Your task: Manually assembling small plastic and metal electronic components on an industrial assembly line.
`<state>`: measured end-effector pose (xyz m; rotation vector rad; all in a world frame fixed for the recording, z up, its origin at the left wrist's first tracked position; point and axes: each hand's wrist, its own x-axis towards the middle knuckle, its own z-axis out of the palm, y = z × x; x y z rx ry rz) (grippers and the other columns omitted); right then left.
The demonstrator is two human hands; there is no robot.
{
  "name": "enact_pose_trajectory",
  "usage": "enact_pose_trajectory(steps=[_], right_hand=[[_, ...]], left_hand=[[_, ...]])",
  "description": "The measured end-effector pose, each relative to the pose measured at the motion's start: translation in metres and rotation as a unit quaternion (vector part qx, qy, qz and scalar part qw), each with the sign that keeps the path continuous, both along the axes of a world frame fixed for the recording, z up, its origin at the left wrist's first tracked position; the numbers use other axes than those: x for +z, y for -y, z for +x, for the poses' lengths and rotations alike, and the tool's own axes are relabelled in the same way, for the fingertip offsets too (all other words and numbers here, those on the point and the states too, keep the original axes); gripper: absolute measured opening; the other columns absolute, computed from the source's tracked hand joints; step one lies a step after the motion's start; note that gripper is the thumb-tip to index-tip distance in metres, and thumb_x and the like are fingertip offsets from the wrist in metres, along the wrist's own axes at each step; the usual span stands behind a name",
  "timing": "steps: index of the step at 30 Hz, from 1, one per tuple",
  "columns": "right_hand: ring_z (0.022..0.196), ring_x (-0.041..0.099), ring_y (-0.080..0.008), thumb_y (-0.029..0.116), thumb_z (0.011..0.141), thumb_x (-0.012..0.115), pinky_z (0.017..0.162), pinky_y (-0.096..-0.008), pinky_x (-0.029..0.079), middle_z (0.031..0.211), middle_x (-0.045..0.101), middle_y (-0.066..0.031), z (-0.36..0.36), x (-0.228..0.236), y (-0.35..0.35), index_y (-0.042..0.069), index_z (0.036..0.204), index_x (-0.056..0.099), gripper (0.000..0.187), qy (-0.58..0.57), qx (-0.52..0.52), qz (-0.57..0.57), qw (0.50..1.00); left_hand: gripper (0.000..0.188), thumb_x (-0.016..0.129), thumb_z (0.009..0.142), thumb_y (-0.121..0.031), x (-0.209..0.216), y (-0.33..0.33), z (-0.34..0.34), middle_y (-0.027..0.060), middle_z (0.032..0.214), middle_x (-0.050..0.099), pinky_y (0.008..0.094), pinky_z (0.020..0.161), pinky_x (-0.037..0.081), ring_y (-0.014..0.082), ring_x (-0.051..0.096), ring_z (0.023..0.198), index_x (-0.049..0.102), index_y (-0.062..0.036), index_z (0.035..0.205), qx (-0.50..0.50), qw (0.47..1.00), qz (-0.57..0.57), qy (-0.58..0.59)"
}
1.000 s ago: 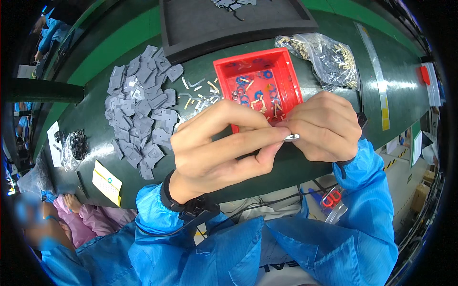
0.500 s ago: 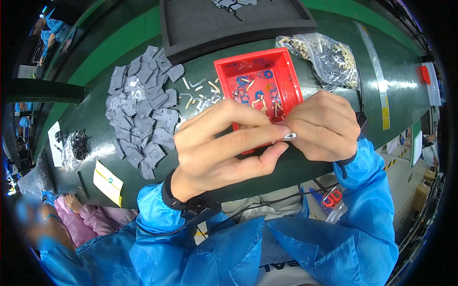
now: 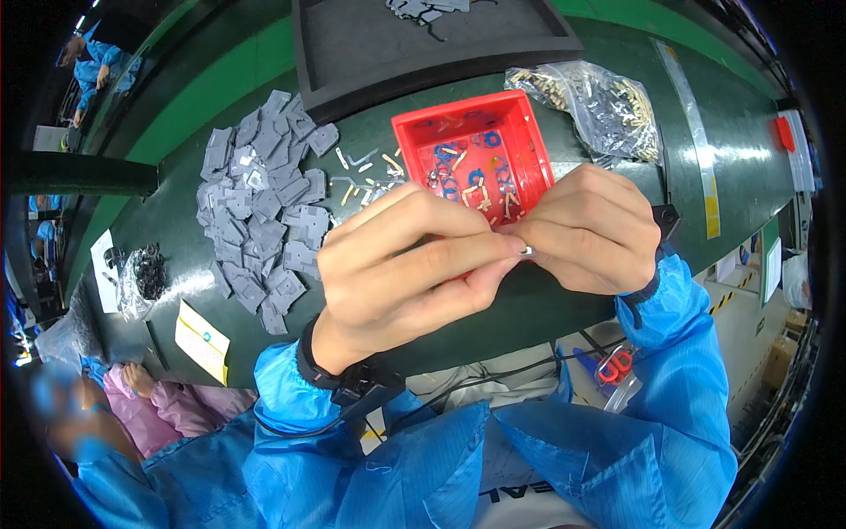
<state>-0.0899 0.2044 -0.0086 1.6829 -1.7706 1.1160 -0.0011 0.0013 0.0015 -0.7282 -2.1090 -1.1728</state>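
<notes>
Grip, left hand [image 3: 414, 264]: fingers curled and pressed together, the thumb and forefinger tips pinch a small metal part [image 3: 527, 251] at its left end.
Grip, right hand [image 3: 592, 231]: closed as well, fingertips meet the same small metal part from the right side; most of the part is hidden between the fingers.
Where the part is: held in the air between both hands, just in front of the red tray [image 3: 414, 143] and above the near edge of the bench [image 3: 538, 309].
Red tray: stands on the bench behind the hands; it holds blue rings and small pale metal pieces, mixed together.
Other things near: a heap of grey flat pieces [image 3: 260, 212] lies to the left of the tray; a few loose metal pins [image 3: 361, 176] lie between the heap and the tray; a clear bag of brass-coloured parts [image 3: 590, 97] is to the right of the tray; a black tray [image 3: 423, 40] stands behind.
Step in hand: it looks like two tiny pieces are being joined or fitted at the fingertips; I cannot tell if they are already together.
Next move calls for: I judge that it needs fine pressure and exact alignment of the two fingertips, because the part is very small and can slip or fall on the bench.
Risk: a dropped part may get lost among the loose metal pins.
</notes>
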Motion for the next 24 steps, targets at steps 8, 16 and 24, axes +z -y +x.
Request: enact_pose_trajectory(steps=[8, 16, 24], right_hand=[[0.066, 0.062, -0.0213, 0.005, 0.057, 0.076, 0.054, -0.0306, 0.047, 0.081, 0.066, -0.0068, 0.0037, 0.0021, -0.0009, 0.001, 0.094, 0.072, 0.037, -0.015, -0.016, 0.008, 1.000], [0.065, 0.062, -0.0220, 0.004, 0.058, 0.076, 0.055, -0.0309, 0.048, 0.080, 0.066, -0.0081, 0.0035, 0.0031, -0.0005, 0.000, 0.093, 0.072, 0.036, -0.005, -0.010, 0.009, 1.000], [0.064, 0.062, -0.0233, 0.002, 0.061, 0.077, 0.053, -0.0315, 0.048, 0.079, 0.066, -0.0092, 0.0020, -0.0004, 0.0026, -0.002, 0.091, 0.072, 0.031, 0.034, 0.024, -0.001, 0.999]], left_hand=[[0.027, 0.083, 0.060, 0.004, 0.0001, -0.0050, 0.0013, 0.0054, 0.079, 0.068, 0.0256, 0.056, 0.045, 0.0157, 0.060, 0.064, 0.077, -0.0025, 0.085, 0.040, 0.999, 0.016, 0.022], [0.027, 0.085, 0.059, 0.002, 0.0030, -0.0021, 0.0001, 0.0047, 0.079, 0.069, 0.0272, 0.058, 0.046, 0.0173, 0.060, 0.066, 0.077, -0.0047, 0.084, 0.046, 0.999, -0.006, 0.007], [0.028, 0.085, 0.060, 0.000, 0.0056, 0.0025, -0.0014, 0.0025, 0.079, 0.070, 0.0288, 0.063, 0.049, 0.0189, 0.064, 0.071, 0.077, -0.0053, 0.087, 0.015, 0.998, -0.051, -0.035]])
